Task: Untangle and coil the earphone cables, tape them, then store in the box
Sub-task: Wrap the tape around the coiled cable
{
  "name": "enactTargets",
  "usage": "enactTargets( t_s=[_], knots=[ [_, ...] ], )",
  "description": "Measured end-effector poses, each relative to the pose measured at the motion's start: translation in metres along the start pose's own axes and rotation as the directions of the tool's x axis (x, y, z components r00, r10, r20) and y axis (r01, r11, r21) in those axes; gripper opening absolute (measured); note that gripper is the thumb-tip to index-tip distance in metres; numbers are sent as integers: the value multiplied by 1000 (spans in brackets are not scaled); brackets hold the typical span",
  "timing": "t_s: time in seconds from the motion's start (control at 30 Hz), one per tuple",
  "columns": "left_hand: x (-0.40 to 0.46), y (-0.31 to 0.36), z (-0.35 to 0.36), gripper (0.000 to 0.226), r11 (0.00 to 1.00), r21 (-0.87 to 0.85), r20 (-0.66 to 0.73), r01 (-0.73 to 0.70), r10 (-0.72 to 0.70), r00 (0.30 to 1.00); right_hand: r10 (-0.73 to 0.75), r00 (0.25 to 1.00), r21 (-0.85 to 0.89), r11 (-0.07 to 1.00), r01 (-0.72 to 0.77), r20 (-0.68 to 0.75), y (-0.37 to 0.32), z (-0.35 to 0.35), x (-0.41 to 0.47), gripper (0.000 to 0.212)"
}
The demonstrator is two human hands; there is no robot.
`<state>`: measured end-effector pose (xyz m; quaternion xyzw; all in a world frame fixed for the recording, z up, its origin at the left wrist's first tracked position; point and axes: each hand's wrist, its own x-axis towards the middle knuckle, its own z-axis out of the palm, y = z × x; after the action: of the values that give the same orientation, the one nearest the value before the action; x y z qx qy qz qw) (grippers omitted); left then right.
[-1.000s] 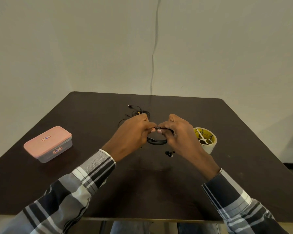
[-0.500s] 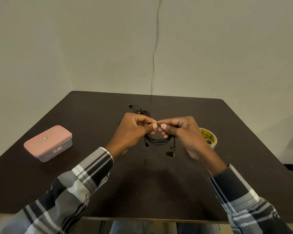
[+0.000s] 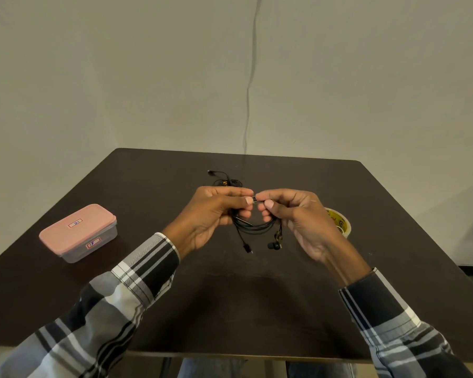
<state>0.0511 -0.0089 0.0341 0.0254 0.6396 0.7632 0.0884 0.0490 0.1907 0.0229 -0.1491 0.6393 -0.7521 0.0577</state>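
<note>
Both hands pinch the coiled earphone cable (image 3: 254, 227) above the table (image 3: 257, 309).
Left hand (image 3: 216, 214) and right hand (image 3: 295, 216) fingertips pinch its top; loosened grip likely unwinds loops before tape (image 3: 339, 223); box (image 3: 78, 231) lidded, left.

Your left hand (image 3: 210, 214) and right hand (image 3: 298, 222) are both bare, with no gloves, rings or watch showing, and the nails you can see are short and pale. You wear a long-sleeved plaid shirt on both arms. The left sleeve (image 3: 115, 301) carries broad black, grey and white checks crossed by thin dark lines, and its buttoned cuff shows narrow black and white stripes. The right sleeve (image 3: 393, 331) looks darker, mostly black and charcoal with thin white lines. At the bottom edge, between the sleeves, you can see blue-grey trousers (image 3: 210, 368).
</note>
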Motion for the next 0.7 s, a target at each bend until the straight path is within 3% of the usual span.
enactTargets(
  t_s=[0.2,0.33,0.53,0.7],
  knots=[
    [1,-3,0,19,993,-108,-2,41,-42,999,-72,996,-148,987,65,-43,4,3,-1,29],
    [2,-5,3,20,983,-167,-21,71,-76,997,-248,961,-270,940,208,-126,10,7,0,16],
    [4,-8,4,18,982,-166,-42,88,-96,994,-396,911,-443,841,311,-112,21,7,3,8],
    [5,-11,6,14,996,-75,-84,51,-57,995,-351,929,-477,840,259,-115,27,8,5,12]
  ],
)
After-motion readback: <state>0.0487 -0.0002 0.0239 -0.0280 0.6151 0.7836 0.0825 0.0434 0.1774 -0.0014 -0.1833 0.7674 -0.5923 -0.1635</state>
